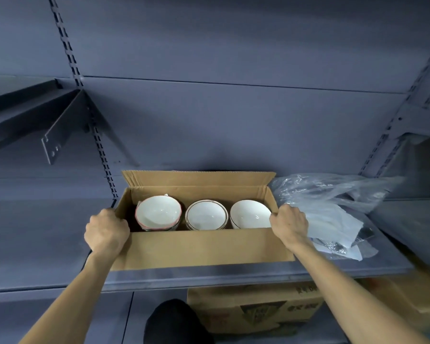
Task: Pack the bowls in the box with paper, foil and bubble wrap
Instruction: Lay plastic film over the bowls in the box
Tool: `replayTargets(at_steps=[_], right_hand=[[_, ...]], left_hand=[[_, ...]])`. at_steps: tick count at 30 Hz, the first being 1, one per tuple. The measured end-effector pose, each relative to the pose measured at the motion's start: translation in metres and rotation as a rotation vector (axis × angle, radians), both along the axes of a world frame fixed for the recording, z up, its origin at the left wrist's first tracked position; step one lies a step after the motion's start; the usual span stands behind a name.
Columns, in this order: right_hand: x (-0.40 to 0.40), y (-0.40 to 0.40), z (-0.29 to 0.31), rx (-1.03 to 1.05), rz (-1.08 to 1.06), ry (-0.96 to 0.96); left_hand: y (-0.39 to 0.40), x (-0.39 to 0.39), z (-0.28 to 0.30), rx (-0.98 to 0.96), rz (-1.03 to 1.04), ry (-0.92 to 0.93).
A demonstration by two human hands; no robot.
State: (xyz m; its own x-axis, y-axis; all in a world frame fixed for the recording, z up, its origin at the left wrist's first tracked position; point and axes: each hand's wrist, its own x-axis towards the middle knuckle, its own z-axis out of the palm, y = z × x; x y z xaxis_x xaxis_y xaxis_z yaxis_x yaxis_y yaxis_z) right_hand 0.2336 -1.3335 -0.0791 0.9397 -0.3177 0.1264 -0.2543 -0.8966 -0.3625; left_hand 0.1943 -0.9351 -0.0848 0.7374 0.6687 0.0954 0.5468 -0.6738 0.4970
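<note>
- At 6 o'clock, under the shelf (233, 275), sits a dark rounded shape, perhaps the person's knee, with a printed carton (253, 306) just beside it at 5 o'clock.
- The left hand (107, 232) curls round the box's left end wall at 8 o'clock; the right hand (289, 225) grips the right end wall at 4 o'clock. Both hold cardboard only.
- The box (201, 247) stands on the shelf at centre, its flaps open, the back flap upright.
- Inside, three stacks of bowls (205, 216) stand in a row, rims up, close together and unwrapped.
- Judgement: the ceramic is heavy and brittle and likely to chip where rims knock, so the box wants lifting level by both ends or from underneath; a single bowl is best taken by its rim and wall.
- At 3 o'clock, touching the box, lies a crumpled heap of clear plastic wrap (328, 207), soft and light. It crowds the right hand.
- Beyond, at 10 o'clock, a shelf bracket (60, 130) juts from the back panel, well apart.
</note>
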Motion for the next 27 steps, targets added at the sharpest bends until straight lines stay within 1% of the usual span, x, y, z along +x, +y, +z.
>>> replayTargets(at_steps=[7,12,14,16,18,20,24,27], right_hand=[[0.003,-0.002,-0.003,-0.038,0.002,-0.032],[0.004,0.000,0.000,-0.065,0.011,0.019],[0.005,0.002,0.004,-0.084,0.008,0.046],[0.006,0.005,0.003,-0.105,0.002,0.060],[0.004,0.006,0.001,-0.086,-0.015,0.035],[-0.002,0.008,-0.003,-0.056,-0.028,-0.010],[-0.008,0.001,-0.004,0.000,-0.010,-0.032],[-0.007,-0.015,0.006,0.079,0.012,-0.015]], left_hand=[[-0.001,-0.001,0.001,-0.007,0.022,0.007],[-0.007,0.001,0.011,0.016,0.019,0.078],[-0.010,0.001,0.017,0.094,-0.023,0.108],[-0.018,0.001,0.021,0.223,-0.079,0.055],[-0.036,0.005,0.028,0.269,-0.198,-0.097],[-0.061,0.013,0.039,0.226,-0.376,-0.197],[-0.126,0.027,0.052,0.084,-0.760,-0.285],[-0.175,0.035,0.058,0.065,-0.951,-0.309]])
